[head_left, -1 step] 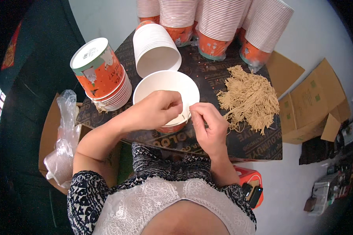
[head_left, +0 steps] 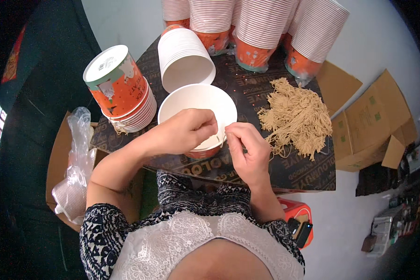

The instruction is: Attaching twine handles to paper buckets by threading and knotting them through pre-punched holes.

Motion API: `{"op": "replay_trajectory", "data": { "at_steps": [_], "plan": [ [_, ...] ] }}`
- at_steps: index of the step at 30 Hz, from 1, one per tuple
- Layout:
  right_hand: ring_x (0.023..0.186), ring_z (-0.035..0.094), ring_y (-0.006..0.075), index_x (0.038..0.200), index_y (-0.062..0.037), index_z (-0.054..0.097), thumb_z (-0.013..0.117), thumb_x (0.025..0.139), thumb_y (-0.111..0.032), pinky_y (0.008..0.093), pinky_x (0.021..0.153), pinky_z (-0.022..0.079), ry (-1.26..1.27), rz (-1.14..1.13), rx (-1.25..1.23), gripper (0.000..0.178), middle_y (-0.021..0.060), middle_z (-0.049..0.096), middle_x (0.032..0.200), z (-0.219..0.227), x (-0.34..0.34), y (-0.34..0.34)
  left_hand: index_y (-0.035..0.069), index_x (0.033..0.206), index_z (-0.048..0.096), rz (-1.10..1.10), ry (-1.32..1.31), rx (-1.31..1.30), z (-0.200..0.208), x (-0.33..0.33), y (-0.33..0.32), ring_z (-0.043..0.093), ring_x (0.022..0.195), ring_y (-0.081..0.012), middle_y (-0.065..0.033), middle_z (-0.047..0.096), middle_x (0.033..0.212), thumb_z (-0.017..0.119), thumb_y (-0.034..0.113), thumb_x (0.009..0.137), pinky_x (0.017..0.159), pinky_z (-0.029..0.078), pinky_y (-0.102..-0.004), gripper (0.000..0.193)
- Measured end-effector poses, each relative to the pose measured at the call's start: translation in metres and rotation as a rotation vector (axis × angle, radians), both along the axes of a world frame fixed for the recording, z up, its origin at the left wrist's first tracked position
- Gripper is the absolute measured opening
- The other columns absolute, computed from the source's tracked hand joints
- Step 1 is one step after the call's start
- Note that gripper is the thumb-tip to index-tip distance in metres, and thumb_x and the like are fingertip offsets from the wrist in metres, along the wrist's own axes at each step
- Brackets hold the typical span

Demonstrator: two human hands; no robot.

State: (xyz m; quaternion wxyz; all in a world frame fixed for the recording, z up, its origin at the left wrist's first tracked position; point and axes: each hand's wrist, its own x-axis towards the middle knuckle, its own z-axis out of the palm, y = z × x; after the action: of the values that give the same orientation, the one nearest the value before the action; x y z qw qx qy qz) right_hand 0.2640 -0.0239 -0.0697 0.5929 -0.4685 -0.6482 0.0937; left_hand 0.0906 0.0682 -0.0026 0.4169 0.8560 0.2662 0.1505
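Observation:
A white-lined paper bucket (head_left: 226,105) with an orange outside stands upright at the table's near edge, its mouth facing up. My left hand (head_left: 193,130) is curled closed over its opening; whatever its fingertips hold is hidden. Just outside the right part of the rim, my right hand (head_left: 250,150) pinches a thin beige cord (head_left: 223,141). A short bit of cord shows inside the wall, between the two hands. To the right lies a loose heap of beige cords (head_left: 296,119).
Nested buckets (head_left: 184,58) lie on their side behind. Upside-down orange buckets (head_left: 121,88) stand at left, with cords at their rims. Tall wrapped bucket stacks (head_left: 261,28) line the back. Cardboard boxes (head_left: 373,121) sit right of the table (head_left: 284,179); a red stool (head_left: 308,233) is below.

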Motion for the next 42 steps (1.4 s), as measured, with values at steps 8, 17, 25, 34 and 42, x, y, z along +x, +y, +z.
{"op": "replay_trajectory", "data": {
  "at_steps": [8, 17, 25, 34, 42],
  "plan": [
    [0.072, 0.063, 0.0153, 0.096, 0.0026, 0.063, 0.061, 0.088, 0.007, 0.0262, 0.063, 0.051, -0.039, 0.008, 0.087, 0.009, 0.0131, 0.067, 0.099, -0.005, 0.001, -0.005, -0.002, 0.118, 0.062, -0.236, -0.06, 0.085, -0.008, 0.004, 0.015, 0.064, 0.086, -0.0238, -0.0141, 0.067, 0.093, 0.057, 0.008, 0.09, 0.08, 0.05, -0.0342, 0.03],
    [0.082, 0.069, 0.0267, 0.098, 0.0, 0.064, 0.065, 0.087, 0.003, 0.0326, 0.069, 0.055, 0.007, 0.034, 0.047, 0.011, 0.0144, 0.067, 0.101, -0.008, 0.002, -0.006, -0.002, 0.093, 0.065, -0.186, 0.223, -0.077, 0.0, 0.005, 0.015, 0.056, 0.074, -0.0091, -0.0023, 0.064, 0.074, 0.065, 0.005, 0.089, 0.067, 0.048, -0.0277, 0.008],
    [0.078, 0.067, 0.0196, 0.096, 0.0014, 0.064, 0.064, 0.087, 0.004, 0.0281, 0.065, 0.052, 0.154, 0.096, 0.002, 0.009, 0.0131, 0.067, 0.1, -0.015, 0.007, 0.009, -0.003, 0.08, 0.06, -0.013, -0.012, -0.245, -0.004, 0.003, 0.002, 0.056, 0.071, -0.0113, -0.0066, 0.064, 0.074, 0.064, 0.006, 0.087, 0.065, 0.046, -0.0289, 0.012],
    [0.072, 0.064, 0.0115, 0.095, 0.004, 0.063, 0.061, 0.09, 0.004, 0.0253, 0.062, 0.053, 0.261, 0.161, -0.044, 0.006, 0.0112, 0.067, 0.102, -0.013, 0.018, 0.01, 0.0, 0.063, 0.049, -0.115, -0.169, -0.189, -0.006, 0.017, 0.002, 0.055, 0.084, -0.0116, -0.0078, 0.062, 0.09, 0.066, 0.001, 0.084, 0.072, 0.043, -0.0249, 0.027],
    [0.078, 0.064, 0.009, 0.095, 0.0058, 0.062, 0.059, 0.092, 0.004, 0.0235, 0.063, 0.055, 0.422, 0.275, -0.071, 0.004, 0.0142, 0.061, 0.119, -0.025, 0.022, 0.011, 0.001, 0.066, 0.055, -0.212, -0.23, -0.216, -0.011, 0.022, 0.007, 0.058, 0.08, -0.01, -0.0082, 0.066, 0.091, 0.065, -0.001, 0.083, 0.071, 0.046, -0.026, 0.02]
  ]
}}
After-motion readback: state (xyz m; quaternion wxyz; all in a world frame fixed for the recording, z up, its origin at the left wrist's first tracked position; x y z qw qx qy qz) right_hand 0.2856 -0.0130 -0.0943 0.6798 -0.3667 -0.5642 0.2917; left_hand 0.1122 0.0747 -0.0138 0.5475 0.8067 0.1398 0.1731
